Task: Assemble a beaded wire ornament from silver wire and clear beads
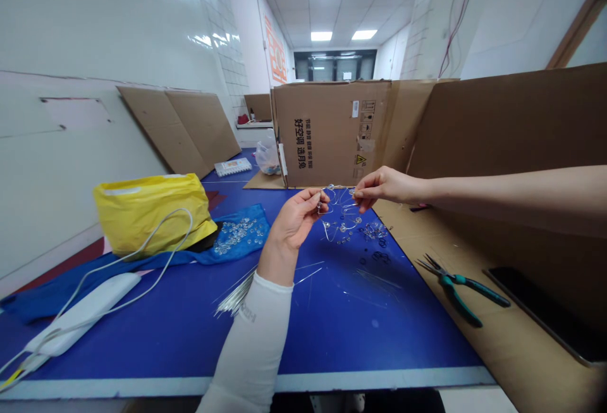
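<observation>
Between my two hands, above the blue table, hangs a beaded wire piece point(342, 227) made of thin silvery wire with clear round beads. My left hand point(300, 215), in a white sleeve, pinches its left side between thumb and fingers. On the opposite side, my right hand point(383, 186) grips the wire near a bead at the upper right. Below them lie small dark rings point(380, 256) and a little heap of wire bits point(374, 229). Beside my left wrist is a bundle of straight wires point(234, 296). Fingertip contact is partly hidden.
Teal-handled pliers point(458, 283) and a black phone point(545, 312) lie on cardboard at right. Clear beads point(239, 234) rest on blue cloth at left, near a yellow bag point(154, 214) and a white power strip point(83, 315) with its cable. A cardboard box point(332, 141) stands behind.
</observation>
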The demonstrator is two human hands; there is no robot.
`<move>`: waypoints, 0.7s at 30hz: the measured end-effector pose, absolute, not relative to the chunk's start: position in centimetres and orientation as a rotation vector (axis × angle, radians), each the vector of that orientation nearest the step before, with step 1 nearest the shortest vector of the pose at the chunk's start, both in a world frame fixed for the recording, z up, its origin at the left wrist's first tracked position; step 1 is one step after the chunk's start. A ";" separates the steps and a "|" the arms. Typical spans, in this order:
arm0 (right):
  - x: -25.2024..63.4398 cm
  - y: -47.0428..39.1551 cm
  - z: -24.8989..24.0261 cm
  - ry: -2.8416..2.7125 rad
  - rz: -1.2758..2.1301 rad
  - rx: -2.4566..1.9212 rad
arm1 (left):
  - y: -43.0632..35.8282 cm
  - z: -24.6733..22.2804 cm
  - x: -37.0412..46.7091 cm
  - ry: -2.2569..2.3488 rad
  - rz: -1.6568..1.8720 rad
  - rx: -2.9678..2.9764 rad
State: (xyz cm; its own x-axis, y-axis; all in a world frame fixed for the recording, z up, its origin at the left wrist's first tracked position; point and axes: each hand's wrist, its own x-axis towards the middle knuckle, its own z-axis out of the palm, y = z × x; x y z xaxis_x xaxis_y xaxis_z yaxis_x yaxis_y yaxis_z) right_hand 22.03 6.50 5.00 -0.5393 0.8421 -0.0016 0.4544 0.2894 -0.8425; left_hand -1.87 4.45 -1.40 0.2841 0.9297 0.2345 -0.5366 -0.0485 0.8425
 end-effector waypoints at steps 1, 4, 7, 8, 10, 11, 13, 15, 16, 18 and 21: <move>22.0 6.5 5.0 -2.124 1.144 -1.154 | 4.5 -1.4 -1.9 0.485 1.268 1.044; 22.0 6.4 4.9 -2.137 1.102 -1.123 | 4.5 -1.4 -1.9 0.490 1.272 1.045; 21.9 6.4 4.8 -2.127 1.067 -1.099 | 4.5 -1.4 -1.8 0.494 1.276 1.040; 21.9 6.4 4.8 -2.126 1.060 -1.098 | 4.5 -1.3 -1.8 0.495 1.274 1.041; 21.9 6.3 4.8 -2.131 1.068 -1.107 | 4.5 -1.3 -1.8 0.496 1.266 1.048; 22.0 6.3 4.8 -2.138 1.085 -1.113 | 4.5 -1.3 -1.8 0.494 1.265 1.052; 22.2 6.3 5.0 -2.151 1.130 -1.108 | 4.5 -1.3 -1.8 0.491 1.267 1.051; 22.4 6.4 5.1 -2.150 1.165 -1.081 | 4.5 -1.4 -1.8 0.489 1.270 1.048; 22.5 6.5 5.2 -2.150 1.178 -1.072 | 4.5 -1.4 -1.8 0.489 1.270 1.046; 22.7 6.8 5.2 -2.145 1.192 -1.074 | 4.5 -1.4 -1.8 0.486 1.263 1.046; 22.6 7.0 5.1 -2.129 1.194 -1.090 | 4.5 -1.4 -1.7 0.476 1.258 1.044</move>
